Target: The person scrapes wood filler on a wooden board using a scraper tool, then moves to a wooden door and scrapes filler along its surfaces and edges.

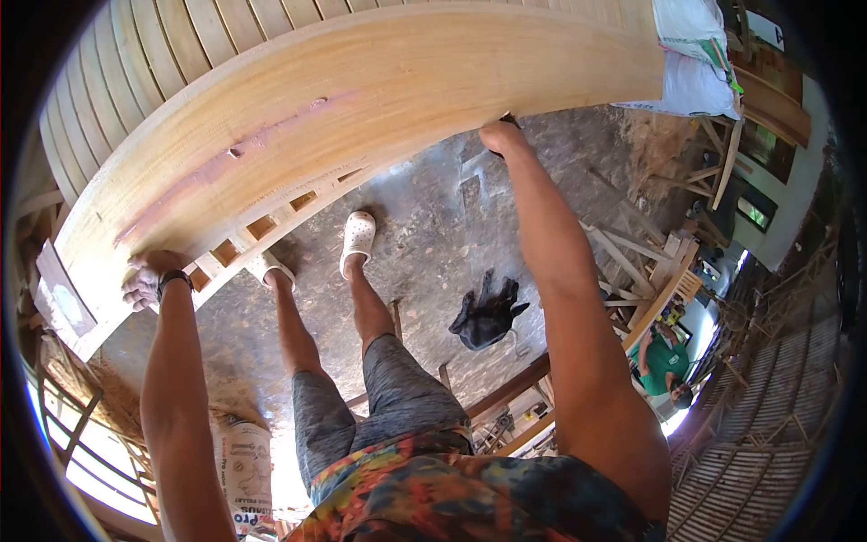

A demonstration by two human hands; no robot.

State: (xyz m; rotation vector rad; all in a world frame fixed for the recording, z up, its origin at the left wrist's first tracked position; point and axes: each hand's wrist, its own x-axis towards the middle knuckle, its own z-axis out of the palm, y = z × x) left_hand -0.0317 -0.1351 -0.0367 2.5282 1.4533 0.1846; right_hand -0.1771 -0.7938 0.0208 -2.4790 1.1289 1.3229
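Note:
A long curved wooden board (388, 86) with rectangular slots along its near edge spans the upper view. My left hand (152, 278), with a dark band at the wrist, rests on the board's left end, palm down with its fingers apart. Further right, my right hand (502, 137) is closed at the board's near edge. Something small and dark shows beside its fingers, too hidden to name. Two small raised bits and a pinkish streak mark the board's face.
Wooden slats (181, 36) lie beyond the board. White sacks (691, 77) sit at its right end. A black dog (488, 316) lies on the floor (415, 262) near my feet. A labelled sack (246, 465) stands lower left. Another person (664, 361) is at right, near timber frames (664, 298).

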